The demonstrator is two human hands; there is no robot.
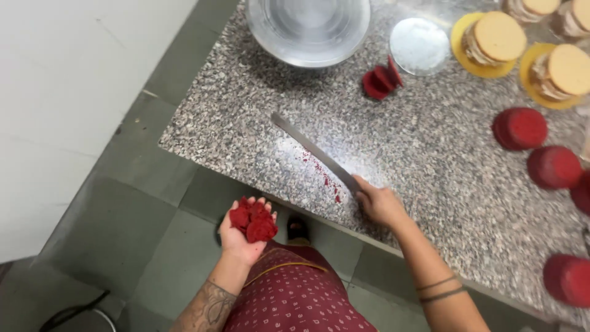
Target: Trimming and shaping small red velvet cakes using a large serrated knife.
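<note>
Across the speckled grey granite counter [430, 172] I see the biggest pieces first: a wide steel mixing bowl [307, 27] at the far edge, then pale sponge cakes stacked on yellow round boards [491, 43] at the far right, and round red cake layers [520, 128] down the right side. Nearer the middle, I make out a few thin red cake slices [381, 81] leaning together beside a small clear round lid [420, 46]. What matters to me is the long steel knife [313, 150]: its long axis runs diagonally, tip pointing up-left toward the bowl, handle end down-right in my right hand [380, 204], whose fingers are wrapped closed around the handle near the counter's front edge. A scatter of red crumbs [326, 178] lies on the counter just beside the blade, on its near side. My left hand [246, 230] sits off the counter, below and left of that edge, palm up with its fingers loosely cupped around a heap of red cake scraps [253, 221]. The crumbs lie up and right of that cupped hand.
</note>
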